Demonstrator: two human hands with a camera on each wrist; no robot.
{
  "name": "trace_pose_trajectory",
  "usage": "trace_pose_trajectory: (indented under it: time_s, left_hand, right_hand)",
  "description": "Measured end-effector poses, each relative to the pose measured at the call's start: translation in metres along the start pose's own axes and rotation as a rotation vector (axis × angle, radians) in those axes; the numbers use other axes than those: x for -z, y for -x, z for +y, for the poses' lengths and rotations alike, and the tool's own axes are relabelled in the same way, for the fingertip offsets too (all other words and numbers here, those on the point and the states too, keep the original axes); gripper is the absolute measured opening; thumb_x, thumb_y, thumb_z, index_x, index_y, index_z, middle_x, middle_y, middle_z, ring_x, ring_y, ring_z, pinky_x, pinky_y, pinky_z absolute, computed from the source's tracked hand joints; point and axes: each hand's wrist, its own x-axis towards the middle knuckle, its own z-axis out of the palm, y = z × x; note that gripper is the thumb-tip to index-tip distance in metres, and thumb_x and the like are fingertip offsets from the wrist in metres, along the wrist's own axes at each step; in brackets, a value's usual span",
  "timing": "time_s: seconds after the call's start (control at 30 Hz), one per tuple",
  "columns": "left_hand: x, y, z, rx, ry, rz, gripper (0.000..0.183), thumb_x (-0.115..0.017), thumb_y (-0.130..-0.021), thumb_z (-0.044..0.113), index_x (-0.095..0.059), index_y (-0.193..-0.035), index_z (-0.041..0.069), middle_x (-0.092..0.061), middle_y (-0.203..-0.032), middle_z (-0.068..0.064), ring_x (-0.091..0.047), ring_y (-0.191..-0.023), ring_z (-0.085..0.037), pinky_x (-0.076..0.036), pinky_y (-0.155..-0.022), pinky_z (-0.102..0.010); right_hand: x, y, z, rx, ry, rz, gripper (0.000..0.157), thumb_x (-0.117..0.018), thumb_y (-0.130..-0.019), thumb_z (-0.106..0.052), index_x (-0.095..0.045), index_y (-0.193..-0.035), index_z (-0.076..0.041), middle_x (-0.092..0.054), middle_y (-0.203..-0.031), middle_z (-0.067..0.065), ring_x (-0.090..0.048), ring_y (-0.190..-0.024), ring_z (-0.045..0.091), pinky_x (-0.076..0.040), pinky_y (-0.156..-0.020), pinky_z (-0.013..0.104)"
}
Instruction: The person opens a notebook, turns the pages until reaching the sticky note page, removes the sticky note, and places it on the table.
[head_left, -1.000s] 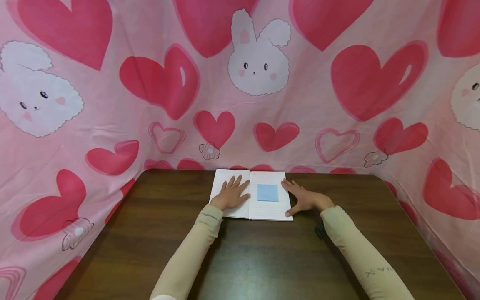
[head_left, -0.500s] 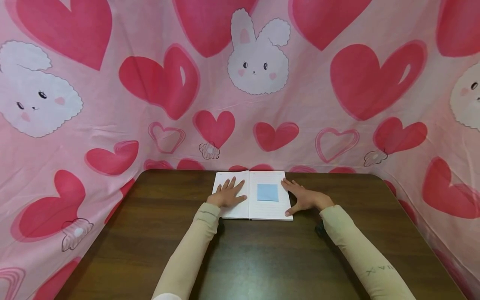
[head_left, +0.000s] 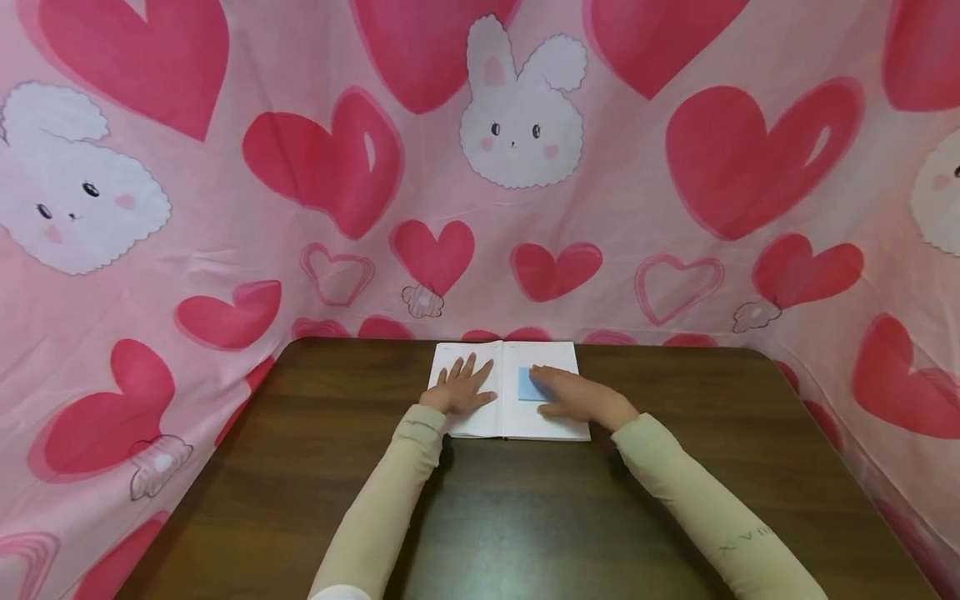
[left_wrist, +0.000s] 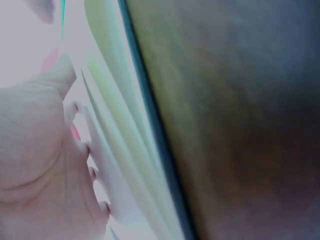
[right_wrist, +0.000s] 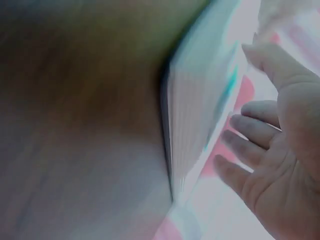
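An open notebook (head_left: 517,423) with white lined pages lies at the table's far edge, its dark cover edge showing in the left wrist view. On its right page is a square blue sticky note (head_left: 525,388), partly covered by my right hand (head_left: 581,396). That hand is over the page with its fingers extended; in the right wrist view they look loosely spread and hold nothing. My left hand (head_left: 461,390) rests on the left page with fingers spread. Close to the pages, its palm and fingertips (left_wrist: 104,207) show in the left wrist view.
The dark brown wooden table (head_left: 510,517) stretches in front of the notebook and to both sides. A pink curtain (head_left: 480,208) with hearts and rabbit faces hangs behind the table and along its sides.
My right hand has moved left from the notebook's right edge to over the blue sticky note. The left hand shifted slightly left on its page and stays there.
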Motion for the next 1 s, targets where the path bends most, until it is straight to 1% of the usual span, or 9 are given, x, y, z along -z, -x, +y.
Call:
trace_pose_trajectory:
  time_s: [0.1, 0.27, 0.37, 0.43, 0.5, 0.6, 0.7, 0.83, 1.0]
  left_hand:
    - [0.001, -0.001, 0.003, -0.001, -0.008, 0.009, 0.071, -0.045, -0.106, 0.047, -0.014, -0.165, 0.021, 0.0, -0.172, -0.014, 0.001, -0.157, -0.039, -0.003, -0.124, -0.061]
    - [0.0, -0.004, 0.004, 0.002, -0.027, 0.018, 0.072, -0.046, -0.106, 0.05, -0.015, -0.165, 0.023, -0.001, -0.172, -0.013, -0.001, -0.158, -0.038, -0.006, -0.123, -0.061]
    - [-0.004, -0.011, -0.001, 0.006, -0.016, 0.016, 0.073, -0.045, -0.105, 0.051, -0.013, -0.165, 0.025, 0.002, -0.172, -0.011, 0.002, -0.158, -0.037, -0.003, -0.123, -0.062]
    - [-0.006, -0.014, -0.004, 0.008, -0.016, 0.004, 0.073, -0.044, -0.106, 0.051, -0.01, -0.165, 0.027, 0.005, -0.172, -0.01, 0.006, -0.158, -0.036, 0.0, -0.123, -0.061]
    - [-0.008, -0.017, -0.006, 0.009, -0.008, -0.001, 0.073, -0.044, -0.106, 0.052, -0.009, -0.165, 0.028, 0.007, -0.172, -0.01, 0.007, -0.157, -0.036, 0.002, -0.123, -0.061]
    - [-0.007, -0.015, -0.005, 0.009, -0.02, -0.006, 0.073, -0.043, -0.106, 0.051, -0.008, -0.165, 0.027, 0.008, -0.172, -0.01, 0.008, -0.157, -0.035, 0.003, -0.123, -0.06]
    - [-0.008, -0.018, -0.009, 0.016, -0.028, 0.0, 0.074, -0.043, -0.105, 0.053, -0.007, -0.165, 0.028, 0.008, -0.172, -0.009, 0.008, -0.157, -0.035, 0.003, -0.123, -0.06]
    - [-0.013, -0.024, -0.015, 0.027, -0.03, -0.004, 0.075, -0.042, -0.105, 0.055, -0.005, -0.165, 0.03, 0.011, -0.171, -0.007, 0.01, -0.157, -0.035, 0.004, -0.123, -0.06]
    - [-0.015, -0.025, -0.019, 0.029, -0.017, -0.013, 0.075, -0.042, -0.104, 0.056, -0.004, -0.165, 0.031, 0.012, -0.171, -0.006, 0.012, -0.157, -0.034, 0.006, -0.123, -0.061]
  right_hand:
    - [-0.004, -0.01, -0.011, -0.031, 0.082, -0.02, 0.061, -0.062, -0.1, -0.017, -0.04, -0.15, 0.009, -0.041, -0.157, 0.026, -0.038, -0.147, 0.039, -0.032, -0.119, 0.052]
    - [-0.006, -0.02, -0.023, -0.102, 0.158, -0.05, 0.055, -0.059, -0.098, -0.011, -0.044, -0.148, 0.009, -0.044, -0.155, 0.026, -0.041, -0.145, 0.04, -0.033, -0.118, 0.051]
    - [-0.006, -0.023, -0.028, -0.138, 0.183, -0.067, 0.052, -0.058, -0.1, -0.008, -0.044, -0.147, 0.009, -0.044, -0.154, 0.026, -0.042, -0.145, 0.039, -0.033, -0.118, 0.05]
    - [-0.007, -0.024, -0.031, -0.143, 0.205, -0.062, 0.048, -0.058, -0.1, -0.007, -0.046, -0.144, 0.009, -0.047, -0.152, 0.026, -0.045, -0.142, 0.039, -0.036, -0.117, 0.05]
    - [-0.008, -0.025, -0.034, -0.139, 0.211, -0.046, 0.043, -0.057, -0.1, -0.004, -0.05, -0.14, 0.01, -0.052, -0.147, 0.027, -0.051, -0.137, 0.041, -0.04, -0.113, 0.05]
    - [-0.009, -0.028, -0.038, -0.133, 0.222, -0.02, 0.036, -0.055, -0.101, -0.002, -0.053, -0.134, 0.011, -0.056, -0.14, 0.029, -0.056, -0.129, 0.042, -0.045, -0.108, 0.05]
    - [-0.01, -0.031, -0.04, -0.139, 0.225, -0.004, 0.033, -0.051, -0.103, -0.001, -0.054, -0.132, 0.012, -0.057, -0.137, 0.029, -0.058, -0.126, 0.043, -0.047, -0.106, 0.049]
    - [-0.012, -0.034, -0.043, -0.156, 0.219, 0.016, 0.031, -0.046, -0.104, 0.0, -0.055, -0.131, 0.012, -0.057, -0.136, 0.03, -0.058, -0.126, 0.043, -0.047, -0.107, 0.05]
    - [-0.016, -0.035, -0.046, -0.188, 0.203, -0.005, 0.036, -0.042, -0.105, 0.0, -0.049, -0.137, 0.015, -0.051, -0.143, 0.033, -0.051, -0.133, 0.046, -0.042, -0.111, 0.051]
